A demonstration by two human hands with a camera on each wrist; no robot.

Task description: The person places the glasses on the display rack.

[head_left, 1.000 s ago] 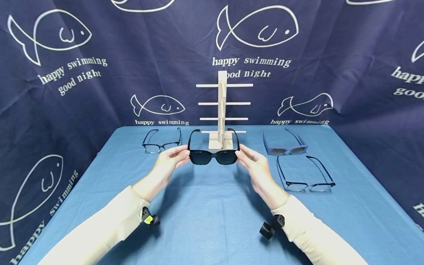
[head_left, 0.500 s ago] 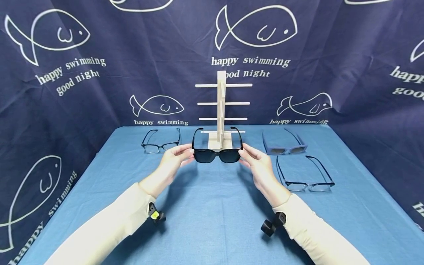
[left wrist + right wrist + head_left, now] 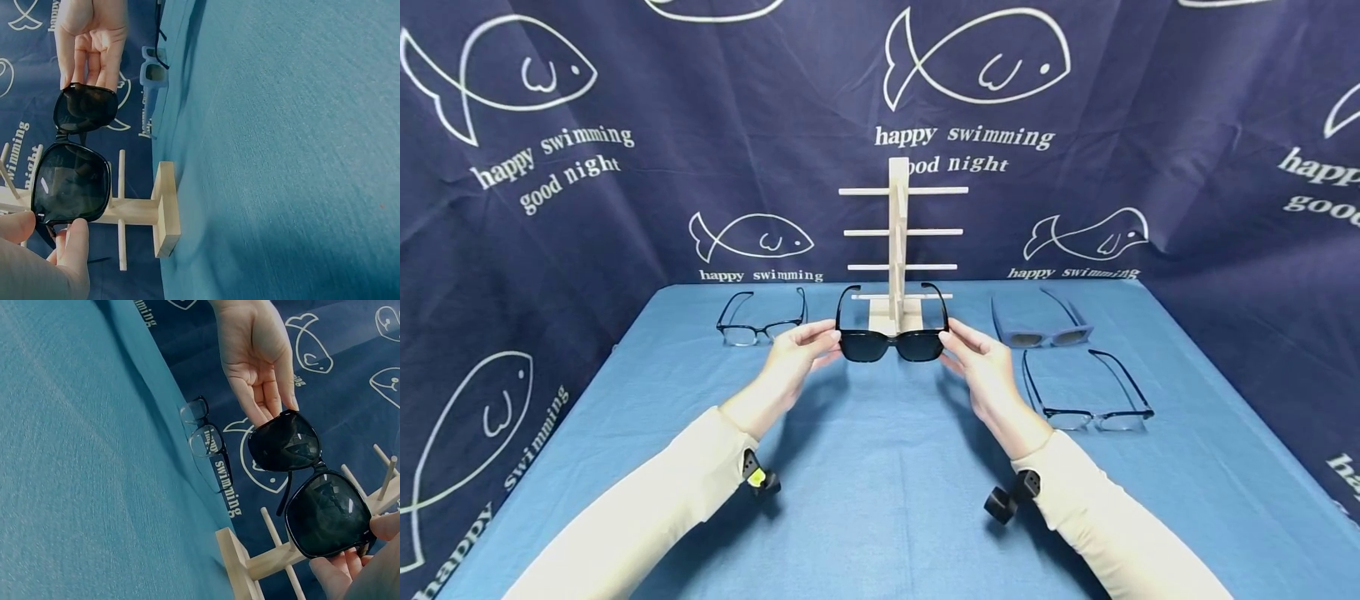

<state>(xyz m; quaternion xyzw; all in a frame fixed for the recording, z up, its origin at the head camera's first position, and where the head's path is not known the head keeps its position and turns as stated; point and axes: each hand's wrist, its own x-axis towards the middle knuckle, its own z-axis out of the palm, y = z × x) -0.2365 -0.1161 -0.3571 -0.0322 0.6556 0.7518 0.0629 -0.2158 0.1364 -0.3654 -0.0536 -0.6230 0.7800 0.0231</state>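
Observation:
A pair of black sunglasses (image 3: 865,346) with dark lenses is held up in front of the wooden display rack (image 3: 897,225), temples unfolded and pointing toward it. My left hand (image 3: 792,360) pinches the frame at its left hinge. At the opposite hinge, my right hand (image 3: 985,367) pinches it between thumb and fingers. Both wrist views show the sunglasses' lenses (image 3: 72,181) large, with a hand at each end. In the head view the temple tips overlap the rack's lowest peg level. Shadows of both hands fall on the blue cloth beneath.
Clear-lens glasses (image 3: 760,330) lie left of the rack. On the right are blue-framed sunglasses (image 3: 1047,337) and, nearer, black half-rim glasses (image 3: 1097,417). The rack has several horizontal pegs and a square base. A blue cloth (image 3: 880,500) covers the table; a navy fish-print curtain (image 3: 820,108) hangs behind.
Both hands first shifted the sunglasses slightly right, centring them before the rack. Since then they have stayed nearly in place, and the whole head view has drifted a little.

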